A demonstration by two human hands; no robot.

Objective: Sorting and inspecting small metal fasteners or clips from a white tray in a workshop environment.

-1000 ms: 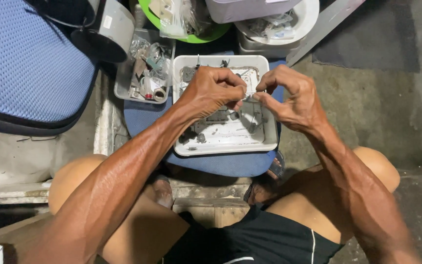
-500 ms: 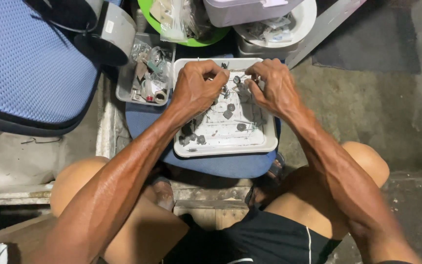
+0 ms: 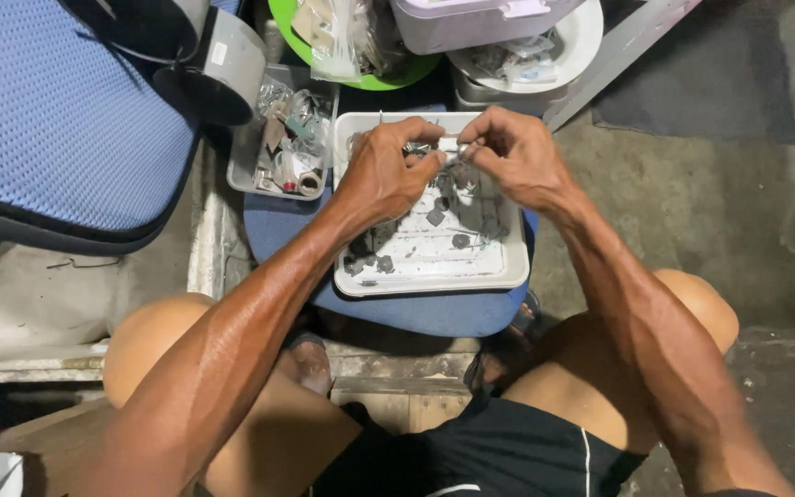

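Left hand (image 3: 386, 170) and right hand (image 3: 512, 156) meet fingertip to fingertip, pinching a small metal part (image 3: 445, 147) above the white tray (image 3: 434, 281).

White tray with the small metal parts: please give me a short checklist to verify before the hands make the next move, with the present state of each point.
1. Small metal part pinched between both hands: ok, the left hand and right hand meet on it above the tray's far end.
2. White tray rests flat on the blue stool seat: ok.
3. Loose dark parts lie inside the tray rim: ok.
4. Grey parts bin beside the tray, within reach of the left hand: ok.
5. Grip firm enough on the part: cannot tell, the fingers hide it.
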